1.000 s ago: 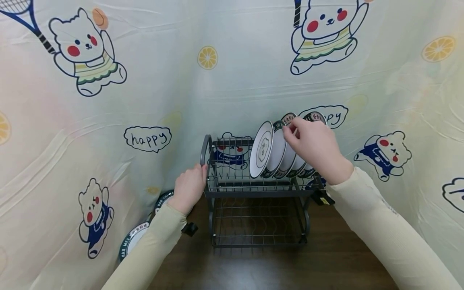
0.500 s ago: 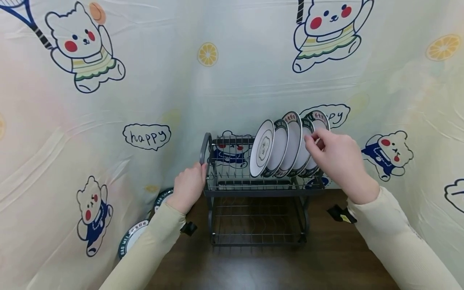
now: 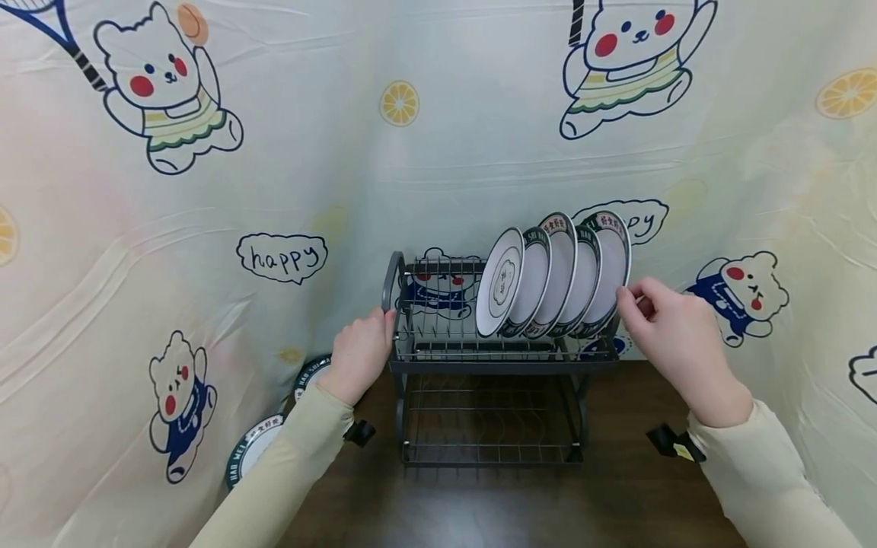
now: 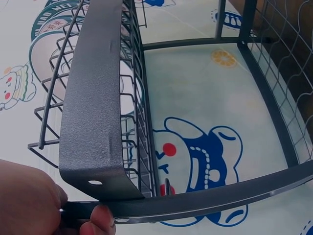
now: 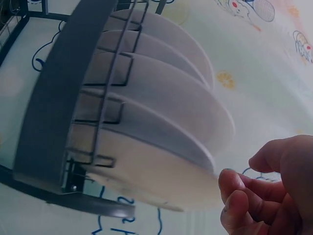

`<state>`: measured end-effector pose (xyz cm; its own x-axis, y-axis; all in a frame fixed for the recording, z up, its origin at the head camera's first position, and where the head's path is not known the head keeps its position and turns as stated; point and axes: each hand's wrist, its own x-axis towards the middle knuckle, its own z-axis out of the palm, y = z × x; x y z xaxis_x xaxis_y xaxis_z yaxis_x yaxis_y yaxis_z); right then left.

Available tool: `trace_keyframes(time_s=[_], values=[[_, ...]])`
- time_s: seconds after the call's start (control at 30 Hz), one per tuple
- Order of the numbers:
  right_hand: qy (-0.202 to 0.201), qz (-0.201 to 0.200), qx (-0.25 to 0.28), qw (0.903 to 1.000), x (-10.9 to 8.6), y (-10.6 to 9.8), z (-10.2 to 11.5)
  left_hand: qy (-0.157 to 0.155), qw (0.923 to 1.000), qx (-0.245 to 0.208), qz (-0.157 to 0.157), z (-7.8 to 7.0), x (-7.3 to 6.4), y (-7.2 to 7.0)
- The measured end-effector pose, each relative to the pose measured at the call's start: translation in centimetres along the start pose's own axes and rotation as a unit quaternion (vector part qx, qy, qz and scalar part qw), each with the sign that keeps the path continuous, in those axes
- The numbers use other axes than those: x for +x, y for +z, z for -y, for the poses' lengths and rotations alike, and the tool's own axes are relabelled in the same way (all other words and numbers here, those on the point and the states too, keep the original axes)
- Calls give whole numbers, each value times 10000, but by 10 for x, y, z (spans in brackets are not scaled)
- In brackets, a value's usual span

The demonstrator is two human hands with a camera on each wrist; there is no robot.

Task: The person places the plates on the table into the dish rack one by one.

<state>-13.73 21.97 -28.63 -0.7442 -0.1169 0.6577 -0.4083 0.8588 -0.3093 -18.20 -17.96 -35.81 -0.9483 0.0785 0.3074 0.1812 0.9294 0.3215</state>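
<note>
In the head view, a dark metal dish rack [image 3: 503, 367] stands with two tiers. Several white plates with patterned rims lean upright in the right half of its upper tier, from the leftmost plate [image 3: 501, 283] to the rightmost plate [image 3: 612, 278]. My left hand [image 3: 358, 352] grips the rack's left side frame; the left wrist view shows its fingers [image 4: 101, 215] curled round the bar. Beside the rightmost plate's edge is my right hand [image 3: 674, 342]. In the right wrist view its thumb and bent fingers [image 5: 234, 198] are apart with nothing between them; whether they touch the plate, I cannot tell.
Two more rimmed plates, one lower plate [image 3: 255, 449] and one upper plate [image 3: 311, 374], lie at the left, partly behind my left arm. A cartoon-printed cloth [image 3: 438, 167] hangs behind the rack. The lower tier [image 3: 489, 426] sits above the brown table [image 3: 479, 510].
My right hand has moved right and down along the row of plates, from the middle plates to beside the rightmost one. The left hand keeps its grip on the rack.
</note>
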Motion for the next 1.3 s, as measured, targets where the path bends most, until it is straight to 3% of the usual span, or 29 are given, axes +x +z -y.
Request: trace_keyframes(time_s=[0.33,0.87,1.3], values=[[374,210,-10,9991,-17,9,-18,-34,10000,-73,-1,0,-1,1],[1095,1303,-61,9854,-31,46,-49,-85,9998,-170,35,1,-1,2],[1031,1522,-256,9826,-34,55,-47,-24,9996,-70,-288,5,-2,8]])
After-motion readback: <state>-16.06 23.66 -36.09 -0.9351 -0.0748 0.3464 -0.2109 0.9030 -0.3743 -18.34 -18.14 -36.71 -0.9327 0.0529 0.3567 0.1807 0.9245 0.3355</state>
